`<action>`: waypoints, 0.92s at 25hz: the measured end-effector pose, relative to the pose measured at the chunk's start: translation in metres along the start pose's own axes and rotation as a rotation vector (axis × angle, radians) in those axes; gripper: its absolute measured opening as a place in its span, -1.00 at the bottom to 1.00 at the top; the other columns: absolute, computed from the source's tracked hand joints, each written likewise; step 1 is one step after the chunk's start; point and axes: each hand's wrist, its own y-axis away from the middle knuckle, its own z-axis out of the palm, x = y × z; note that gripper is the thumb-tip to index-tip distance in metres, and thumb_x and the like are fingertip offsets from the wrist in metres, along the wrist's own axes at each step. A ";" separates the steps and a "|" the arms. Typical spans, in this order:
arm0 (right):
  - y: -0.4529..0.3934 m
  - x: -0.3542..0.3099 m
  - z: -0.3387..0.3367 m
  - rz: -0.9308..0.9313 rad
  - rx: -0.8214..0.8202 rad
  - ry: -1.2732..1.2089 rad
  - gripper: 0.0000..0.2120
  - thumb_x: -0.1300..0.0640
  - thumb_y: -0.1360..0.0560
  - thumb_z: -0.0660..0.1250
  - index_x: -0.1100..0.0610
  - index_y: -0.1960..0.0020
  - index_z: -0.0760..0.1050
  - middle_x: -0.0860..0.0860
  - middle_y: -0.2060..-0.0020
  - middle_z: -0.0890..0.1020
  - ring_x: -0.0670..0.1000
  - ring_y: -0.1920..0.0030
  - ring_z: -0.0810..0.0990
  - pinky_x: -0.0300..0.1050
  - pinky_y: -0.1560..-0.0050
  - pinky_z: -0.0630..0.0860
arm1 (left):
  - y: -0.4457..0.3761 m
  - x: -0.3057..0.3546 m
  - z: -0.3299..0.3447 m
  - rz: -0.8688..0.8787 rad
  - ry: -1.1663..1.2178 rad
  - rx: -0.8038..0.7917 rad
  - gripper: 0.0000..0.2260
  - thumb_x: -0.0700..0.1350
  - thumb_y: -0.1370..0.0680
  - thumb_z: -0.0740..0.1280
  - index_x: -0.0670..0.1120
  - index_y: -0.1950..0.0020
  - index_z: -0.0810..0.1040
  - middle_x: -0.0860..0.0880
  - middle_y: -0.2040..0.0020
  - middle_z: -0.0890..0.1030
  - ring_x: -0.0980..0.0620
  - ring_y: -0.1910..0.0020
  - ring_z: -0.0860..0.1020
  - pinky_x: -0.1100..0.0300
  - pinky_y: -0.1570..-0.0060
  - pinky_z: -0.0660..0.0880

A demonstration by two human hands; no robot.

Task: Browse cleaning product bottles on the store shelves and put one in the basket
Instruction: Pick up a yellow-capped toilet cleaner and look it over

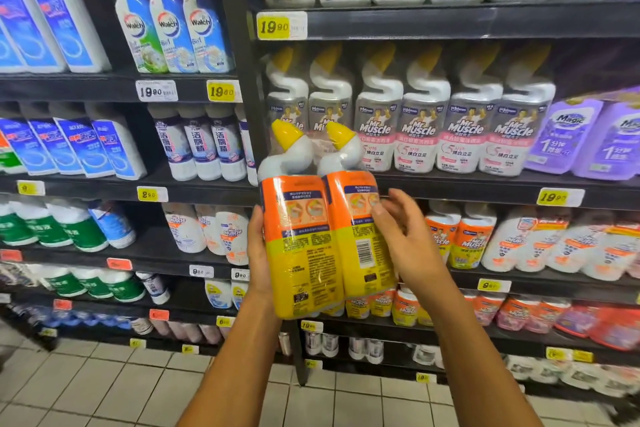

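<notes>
Before dark stocked shelves (450,22) over pale tiled floor (104,388), left hand (258,253) grips the twin-pack (322,239), right hand (405,239) loosely spread against it.

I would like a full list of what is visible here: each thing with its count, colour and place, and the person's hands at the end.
Twin pack of bottles: one pack of two, orange and yellow labels, yellow caps, held in front of the shelves.
Mr Muscle bottles: six, white with yellow caps, pink labels, middle right shelf.
Walch bottles: three, white and blue, upper left shelf.
Purple packs: at least two, far right of the middle shelf.
Yellow price tag: one, reads 19.90, upper shelf edge.
Shelves: black, several levels, full of other bottles.
Floor: pale tiles, bottom.
Left hand: grips the pack's left side.
Right hand: fingers touch the pack's right side.
</notes>
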 end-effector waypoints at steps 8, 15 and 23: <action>0.007 0.009 0.006 0.108 0.083 -0.234 -0.61 -0.23 -0.49 0.26 0.06 -0.06 0.56 0.07 0.12 0.75 0.09 0.11 0.74 -0.07 0.21 0.68 | 0.011 0.007 -0.023 -0.222 -0.309 0.184 -0.51 0.29 -0.54 0.23 -0.08 0.14 0.72 -0.02 0.35 0.66 -0.01 0.35 0.65 0.09 0.28 0.61; 0.010 0.012 0.001 -0.079 0.148 -0.102 -0.63 -0.25 -0.46 0.28 0.00 -0.07 0.55 -0.02 0.14 0.74 -0.02 0.16 0.74 -0.23 0.27 0.62 | -0.006 -0.005 -0.009 -0.071 -0.482 0.327 -0.49 0.26 -0.64 0.04 0.05 0.03 0.72 -0.16 -0.04 0.71 -0.12 -0.03 0.69 -0.04 0.02 0.60; 0.012 0.020 -0.005 -0.056 0.141 -0.153 -0.68 -0.18 -0.54 0.27 0.05 -0.05 0.57 0.02 0.14 0.75 0.00 0.16 0.74 -0.27 0.27 0.60 | -0.001 -0.003 0.002 -0.057 -0.585 0.358 -0.48 0.32 -0.60 0.02 0.19 0.19 0.72 -0.06 0.14 0.74 0.01 0.14 0.72 0.17 0.29 0.61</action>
